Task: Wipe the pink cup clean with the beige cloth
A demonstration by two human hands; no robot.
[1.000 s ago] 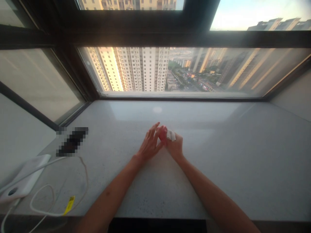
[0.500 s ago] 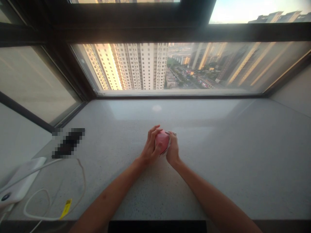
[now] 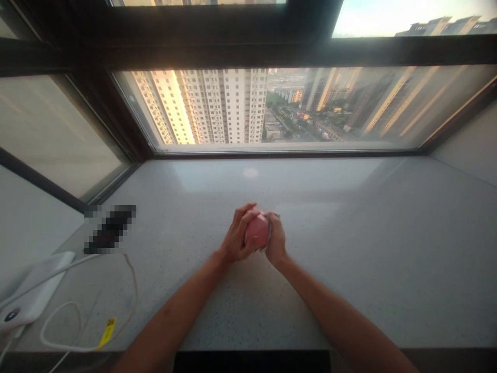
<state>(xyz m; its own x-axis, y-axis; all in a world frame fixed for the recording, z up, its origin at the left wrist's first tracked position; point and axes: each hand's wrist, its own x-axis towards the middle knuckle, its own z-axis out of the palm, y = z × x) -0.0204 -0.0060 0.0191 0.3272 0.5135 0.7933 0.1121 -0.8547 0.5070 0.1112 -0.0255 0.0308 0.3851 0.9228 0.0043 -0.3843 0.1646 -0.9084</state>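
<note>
A round pink object [image 3: 257, 231] sits between both my hands above the pale stone windowsill [image 3: 349, 248]. My left hand [image 3: 236, 237] wraps its fingers over the object's left and top side. My right hand [image 3: 275, 239] presses against its right side, fingers curled; a bit of white cloth or tissue earlier seen in that hand is now hidden between palm and object. Both hands hover near the middle of the sill, well back from the window glass.
At the left lie a dark pixelated item [image 3: 110, 228], a white power bank [image 3: 33, 292] and a looping white cable [image 3: 85, 321] with a yellow tag [image 3: 106, 330]. The window frame [image 3: 287, 153] bounds the sill at the back; a wall rises at the right.
My left hand went from open beside the pink object to closed over it. The white tissue on my right hand has gone out of sight. The hands sit slightly lower in view.
</note>
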